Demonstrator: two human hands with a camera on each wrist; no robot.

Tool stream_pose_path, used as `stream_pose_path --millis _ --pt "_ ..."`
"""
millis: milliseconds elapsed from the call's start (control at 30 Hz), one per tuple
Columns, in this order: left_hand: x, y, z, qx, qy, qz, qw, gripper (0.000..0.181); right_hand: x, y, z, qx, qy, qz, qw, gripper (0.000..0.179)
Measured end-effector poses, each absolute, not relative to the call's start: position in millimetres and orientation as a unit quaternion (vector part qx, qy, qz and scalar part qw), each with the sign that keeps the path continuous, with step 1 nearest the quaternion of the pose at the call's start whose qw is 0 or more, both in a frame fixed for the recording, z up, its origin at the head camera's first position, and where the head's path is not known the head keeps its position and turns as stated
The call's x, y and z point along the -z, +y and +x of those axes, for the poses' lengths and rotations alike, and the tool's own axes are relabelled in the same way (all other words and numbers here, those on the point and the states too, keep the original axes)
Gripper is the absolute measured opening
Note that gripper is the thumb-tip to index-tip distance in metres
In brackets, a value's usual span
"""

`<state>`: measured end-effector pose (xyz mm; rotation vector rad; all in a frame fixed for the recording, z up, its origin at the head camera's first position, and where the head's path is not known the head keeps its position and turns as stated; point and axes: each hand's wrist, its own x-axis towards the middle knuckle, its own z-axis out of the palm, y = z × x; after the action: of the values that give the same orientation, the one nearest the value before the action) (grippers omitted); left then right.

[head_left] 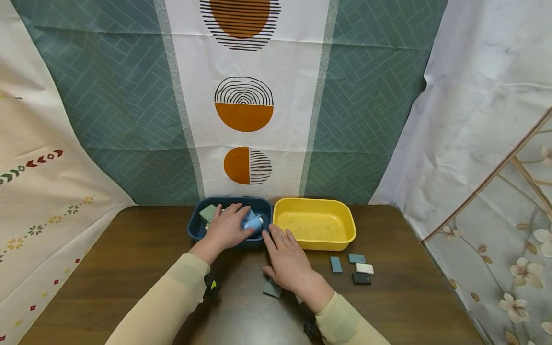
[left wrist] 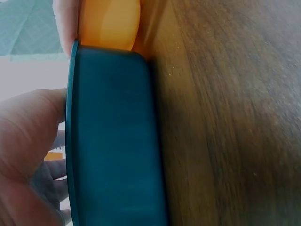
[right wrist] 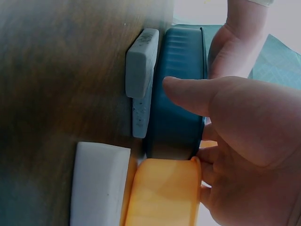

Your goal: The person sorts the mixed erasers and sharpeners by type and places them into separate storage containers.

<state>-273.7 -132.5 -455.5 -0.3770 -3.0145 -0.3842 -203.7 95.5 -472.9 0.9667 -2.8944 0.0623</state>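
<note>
My left hand [head_left: 226, 225] reaches over the dark blue bin [head_left: 230, 243], its fingers spread above the contents. Between thumb and fingers shows a light blue bottle-like object [head_left: 253, 224] with a pale tip; a green block [head_left: 208, 213] lies on the bin's left side. Seen from the left wrist, the thumb [left wrist: 54, 101] overlaps the bin's rim. My right hand [head_left: 289, 263] is extended, fingertips near where the blue bin meets the yellow bin [head_left: 319, 245]. Its thumb [right wrist: 188, 92] points across the blue bin's side in the right wrist view. Grey-blue tiles [head_left: 272, 289] lie partly hidden below this hand.
Right of my right hand lie two blue-grey tiles [head_left: 336, 264], a white tile [head_left: 364, 268] and a black tile [head_left: 361, 278] on the brown table [head_left: 414, 297]. Both bins stand side by side at the back edge, before a hanging patterned cloth [head_left: 366, 115].
</note>
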Motion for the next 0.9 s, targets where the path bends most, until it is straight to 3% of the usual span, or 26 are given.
stream_pose_path --millis 900 --pt "462.9 -145.5 -247.3 0.111 -0.979 -0.145 0.093 0.074 473.7 94.6 -204.1 -0.015 -0.944 0.326 0.056 0.092"
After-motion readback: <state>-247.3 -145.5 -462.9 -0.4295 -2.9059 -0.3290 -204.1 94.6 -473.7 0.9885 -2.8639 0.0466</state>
